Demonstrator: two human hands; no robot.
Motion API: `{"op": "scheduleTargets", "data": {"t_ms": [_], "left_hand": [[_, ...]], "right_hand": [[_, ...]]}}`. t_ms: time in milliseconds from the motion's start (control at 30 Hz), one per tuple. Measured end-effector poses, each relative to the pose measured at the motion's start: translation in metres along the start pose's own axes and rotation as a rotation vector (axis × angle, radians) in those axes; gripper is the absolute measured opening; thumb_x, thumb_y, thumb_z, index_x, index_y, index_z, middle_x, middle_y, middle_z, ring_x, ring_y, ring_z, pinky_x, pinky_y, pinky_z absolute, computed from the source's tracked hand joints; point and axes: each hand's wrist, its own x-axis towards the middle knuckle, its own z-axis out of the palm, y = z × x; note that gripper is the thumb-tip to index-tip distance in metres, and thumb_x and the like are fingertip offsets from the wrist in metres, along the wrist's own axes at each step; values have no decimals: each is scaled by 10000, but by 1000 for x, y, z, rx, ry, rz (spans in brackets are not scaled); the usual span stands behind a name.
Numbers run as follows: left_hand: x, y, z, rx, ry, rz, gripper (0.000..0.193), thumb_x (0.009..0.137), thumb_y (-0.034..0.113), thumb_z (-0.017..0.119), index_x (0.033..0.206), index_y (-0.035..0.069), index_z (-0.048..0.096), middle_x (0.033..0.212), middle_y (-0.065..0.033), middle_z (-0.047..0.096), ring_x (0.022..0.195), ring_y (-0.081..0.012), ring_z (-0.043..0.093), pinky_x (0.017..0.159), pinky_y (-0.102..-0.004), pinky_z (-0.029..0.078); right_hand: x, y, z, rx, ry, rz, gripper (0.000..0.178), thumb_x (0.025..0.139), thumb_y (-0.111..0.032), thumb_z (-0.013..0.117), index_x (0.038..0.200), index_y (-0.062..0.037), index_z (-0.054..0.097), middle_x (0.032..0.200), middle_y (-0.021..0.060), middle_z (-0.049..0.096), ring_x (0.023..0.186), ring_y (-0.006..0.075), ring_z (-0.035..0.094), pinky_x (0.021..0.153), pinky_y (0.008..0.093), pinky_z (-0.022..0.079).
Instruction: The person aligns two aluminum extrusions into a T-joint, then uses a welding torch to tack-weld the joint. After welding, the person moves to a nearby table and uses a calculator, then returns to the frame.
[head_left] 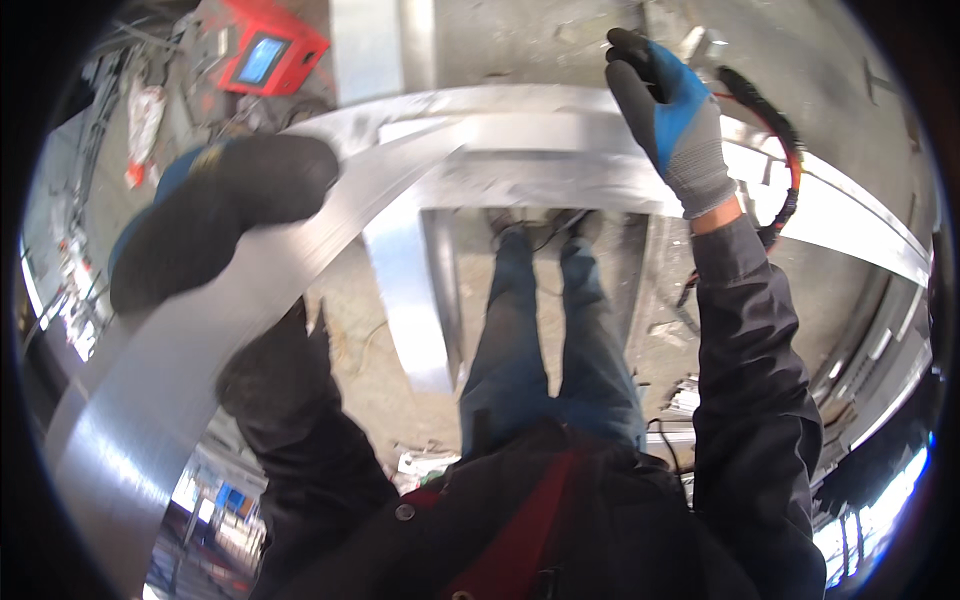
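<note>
"So, how is the left hand (225,215) holding on?"

"Clasped across the metal bar (265,275), fingers wrapped over one edge. The bar slants over the left part of the metal frame (560,180); I can't tell whether they touch."

"And the right hand (675,110)?"

"Empty, fingers loosely curled, above the frame's far edge, toward its right end."

"What worries you?"

"With one hand on it, the bar could twist or slip, I'd say, and drop toward the shoes (572,222) by the frame's near edge."

"Anything farther out?"

"The cable (793,165) loops beside the right sleeve (745,330), so it might snag. A wide swing could also knock the red machine (303,62) beyond the far left corner."
</note>
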Motion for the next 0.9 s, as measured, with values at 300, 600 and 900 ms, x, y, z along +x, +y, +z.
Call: {"op": "scheduleTargets", "data": {"t_ms": [300,600,900], "left_hand": [[0,-10,-1,-69,-130,-48,899,963,791,585,1476,53,571,1156,-230,694,998,-388,708,848,-541,610],[-3,-3,-2,-155,-124,-116,860,973,772,576,1452,58,570,1145,-223,696,991,-385,708,847,-539,609],[-7,-10,-46,-189,-22,-149,822,982,752,566,1428,62,570,1135,-217,697,984,-381,708,845,-537,608]], "right_hand": [[122,160,-149,-831,-342,64,472,1072,-405,622,1399,-68,670,1166,179,787,996,355,764,866,422,591],[97,118,-93,-596,-157,-66,536,1063,-498,657,1402,-85,686,1197,186,787,1064,366,771,897,428,604],[-2,-20,69,-422,-314,-445,556,947,-481,749,1383,-138,709,1426,128,691,1390,301,605,1255,439,403]]}}
